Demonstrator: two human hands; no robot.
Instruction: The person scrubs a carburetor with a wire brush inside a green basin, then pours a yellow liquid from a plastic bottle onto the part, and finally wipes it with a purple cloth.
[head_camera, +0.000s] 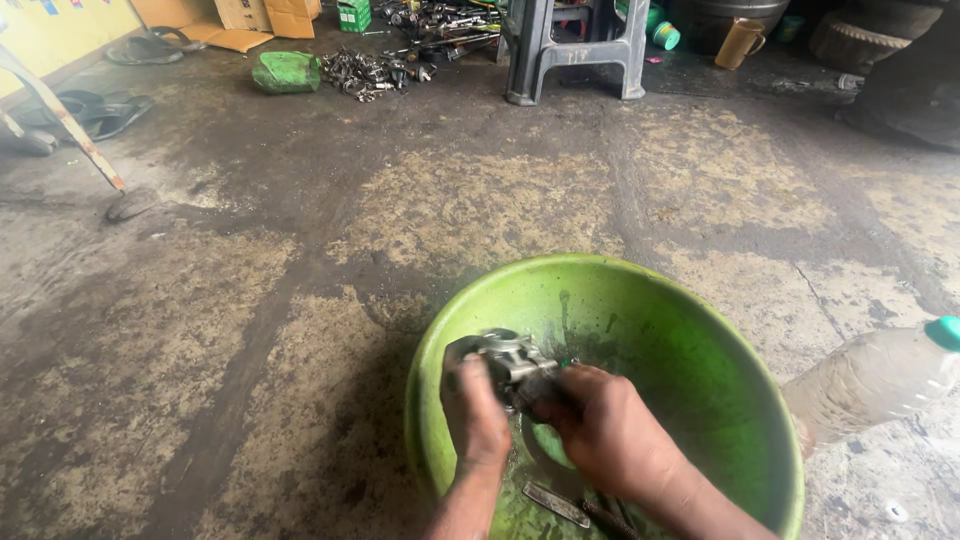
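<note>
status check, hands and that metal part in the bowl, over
Left hand and right hand both gripping metal part. Held inside green bowl. Nothing blocking.

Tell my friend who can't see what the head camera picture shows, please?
Two bare hands, left hand and right hand, hold a grey metal part together inside a green basin on a stained concrete floor. A plastic bottle lies beside the basin, and a grey stool stands farther back.
</note>
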